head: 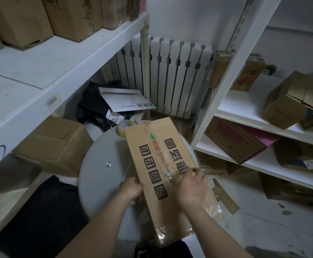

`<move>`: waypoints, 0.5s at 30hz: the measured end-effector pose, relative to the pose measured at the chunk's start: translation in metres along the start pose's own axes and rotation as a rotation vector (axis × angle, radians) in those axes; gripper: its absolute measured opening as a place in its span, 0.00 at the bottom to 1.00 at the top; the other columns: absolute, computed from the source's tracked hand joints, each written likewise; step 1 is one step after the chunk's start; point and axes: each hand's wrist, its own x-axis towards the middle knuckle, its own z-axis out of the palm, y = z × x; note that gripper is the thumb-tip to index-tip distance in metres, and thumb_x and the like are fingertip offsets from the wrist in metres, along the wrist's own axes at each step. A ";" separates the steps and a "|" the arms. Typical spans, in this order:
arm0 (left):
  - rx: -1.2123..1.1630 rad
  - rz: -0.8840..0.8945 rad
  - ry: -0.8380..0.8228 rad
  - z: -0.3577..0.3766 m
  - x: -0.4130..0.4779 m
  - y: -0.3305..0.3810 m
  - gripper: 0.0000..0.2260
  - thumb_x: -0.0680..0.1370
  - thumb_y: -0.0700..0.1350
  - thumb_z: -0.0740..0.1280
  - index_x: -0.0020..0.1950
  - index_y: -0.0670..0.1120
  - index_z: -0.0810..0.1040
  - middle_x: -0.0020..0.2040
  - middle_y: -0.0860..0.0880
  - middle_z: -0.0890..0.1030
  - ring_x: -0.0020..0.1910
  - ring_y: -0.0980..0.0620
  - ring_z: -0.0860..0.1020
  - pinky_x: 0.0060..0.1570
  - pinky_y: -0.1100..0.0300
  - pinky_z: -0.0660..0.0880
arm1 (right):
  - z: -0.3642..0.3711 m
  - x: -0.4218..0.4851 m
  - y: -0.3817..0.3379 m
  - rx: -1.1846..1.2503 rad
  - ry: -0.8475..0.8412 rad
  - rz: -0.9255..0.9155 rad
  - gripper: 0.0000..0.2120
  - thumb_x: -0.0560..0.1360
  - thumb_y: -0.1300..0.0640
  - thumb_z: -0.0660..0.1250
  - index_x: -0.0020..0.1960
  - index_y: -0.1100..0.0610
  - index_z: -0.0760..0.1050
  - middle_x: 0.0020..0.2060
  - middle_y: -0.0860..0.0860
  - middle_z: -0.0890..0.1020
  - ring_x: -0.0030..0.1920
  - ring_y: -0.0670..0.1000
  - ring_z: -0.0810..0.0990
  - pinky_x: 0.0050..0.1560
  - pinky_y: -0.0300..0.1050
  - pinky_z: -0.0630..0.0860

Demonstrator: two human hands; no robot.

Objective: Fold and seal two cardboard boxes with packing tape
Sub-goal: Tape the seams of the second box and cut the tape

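Observation:
A flattened brown cardboard box (pixel 152 146) with black square characters lies across a round white table (pixel 99 170), its near end hanging over the table's edge. My left hand (pixel 131 189) grips the box's left edge. My right hand (pixel 191 185) rests on the box's right half, and its fingers pinch a strip of clear tape on the centre seam. Loose clear tape hangs from the box's near end. A roll of yellowish packing tape (pixel 124 127) sits on the table just beyond the box's far left corner.
White shelving (pixel 40 71) with cartons runs along the left, and another white rack (pixel 263 116) with boxes stands on the right. A radiator (pixel 170 75) is behind the table. Black bags, a white mailer (pixel 125 99) and a carton (pixel 56 144) sit on the floor.

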 end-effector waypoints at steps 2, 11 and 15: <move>-0.024 0.004 -0.032 0.004 -0.002 -0.002 0.11 0.78 0.48 0.65 0.58 0.46 0.78 0.55 0.45 0.80 0.51 0.45 0.80 0.33 0.58 0.79 | -0.003 0.013 0.019 0.031 -0.076 0.146 0.31 0.76 0.46 0.65 0.73 0.58 0.58 0.71 0.59 0.65 0.71 0.61 0.62 0.70 0.54 0.63; -0.136 0.185 0.067 0.001 0.001 0.012 0.13 0.79 0.34 0.60 0.50 0.46 0.83 0.48 0.47 0.85 0.48 0.48 0.82 0.52 0.58 0.78 | 0.002 0.022 0.032 0.058 -0.316 0.330 0.28 0.76 0.47 0.65 0.70 0.59 0.61 0.67 0.61 0.66 0.69 0.61 0.65 0.66 0.55 0.68; -0.205 0.267 0.067 -0.016 -0.004 0.040 0.15 0.79 0.30 0.59 0.46 0.48 0.79 0.42 0.58 0.84 0.53 0.49 0.79 0.49 0.67 0.74 | 0.003 0.022 0.033 0.162 -0.389 0.361 0.23 0.75 0.50 0.67 0.64 0.59 0.63 0.60 0.59 0.73 0.58 0.59 0.77 0.52 0.52 0.81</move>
